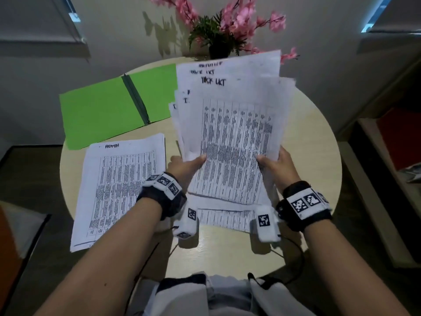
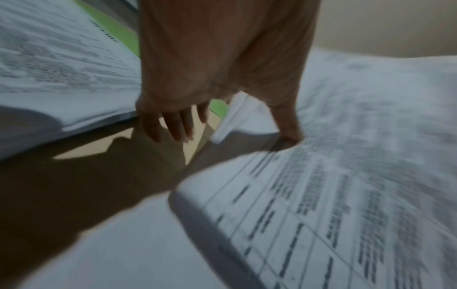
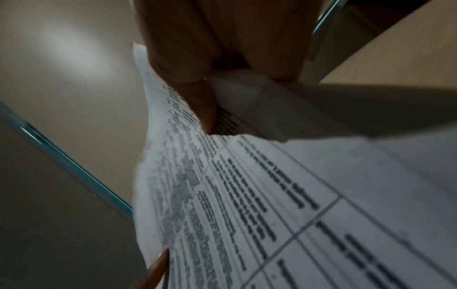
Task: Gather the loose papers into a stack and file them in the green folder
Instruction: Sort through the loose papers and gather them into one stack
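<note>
Both hands hold up a loose bundle of printed papers [image 1: 232, 124] above the round table [image 1: 319, 156]. My left hand [image 1: 189, 165] pinches its left edge, thumb on top; my right hand [image 1: 273, 165] pinches its right edge. The sheets are fanned out unevenly at the top. In the left wrist view the thumb [image 2: 288, 125] presses on the bundle [image 2: 346, 176] while the fingers [image 2: 173, 123] hang beneath. In the right wrist view the thumb [image 3: 205, 105] lies on the bundle [image 3: 272, 195]. The green folder [image 1: 109, 108] lies open at the back left. Another sheet marked ADMIN [image 1: 118, 188] lies flat below it.
A pot of pink flowers [image 1: 223, 30] stands at the table's far edge, behind the raised papers. One more sheet [image 1: 225, 217] lies on the table under the bundle. Orange seats show at the left and right edges of the head view.
</note>
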